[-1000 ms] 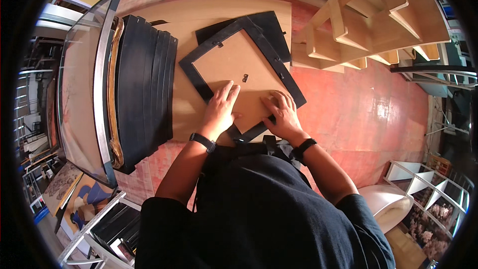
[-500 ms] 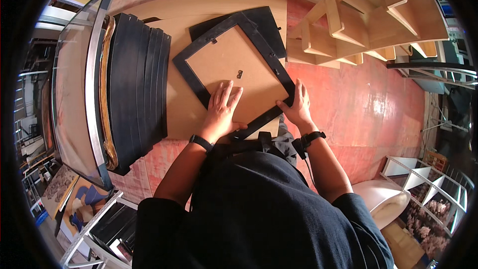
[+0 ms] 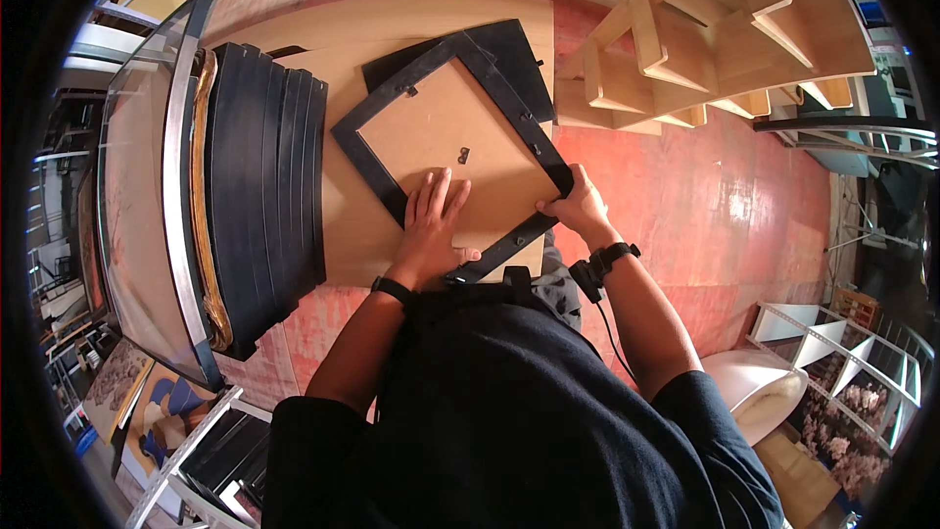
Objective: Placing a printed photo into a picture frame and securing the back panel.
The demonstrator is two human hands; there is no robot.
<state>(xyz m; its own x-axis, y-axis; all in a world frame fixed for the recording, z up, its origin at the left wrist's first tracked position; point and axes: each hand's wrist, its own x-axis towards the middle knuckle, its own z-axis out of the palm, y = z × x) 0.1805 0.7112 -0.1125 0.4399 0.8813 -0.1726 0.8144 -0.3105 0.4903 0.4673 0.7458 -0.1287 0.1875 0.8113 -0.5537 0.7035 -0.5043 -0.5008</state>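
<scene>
Picture frame lies face down under 2 hands, its right corner gripped

The black picture frame (image 3: 502, 88) sits on a tan tabletop (image 3: 357, 225) directly in front of the person, turned diamond-wise, with its brown backing board (image 3: 431, 127) facing up. The 2 hands are apart, 1 on each side of the frame's near part. The left hand (image 3: 431, 230) lies flat over the near left side of the backing, its fingers spread and pointing away from the body; its thumb stretches toward the near border, though I cannot tell whether it touches. The right hand (image 3: 580, 208) is clamped on the right corner, thumb on top of the border and fingers wrapped around the outer edge, their tips hidden.

Near the middle of the backing, just beyond the left fingertips, is a small dark fitting (image 3: 463, 155). A black panel (image 3: 524, 54) shows from beneath the frame's far side, beyond both hands. To the left, apart from the left hand, stands a row of black frames (image 3: 259, 186), with a silver-edged glazed frame (image 3: 179, 186) on its outer side. A wooden shelf unit (image 3: 734, 59) stands at the far right, over a red floor (image 3: 705, 206).
</scene>
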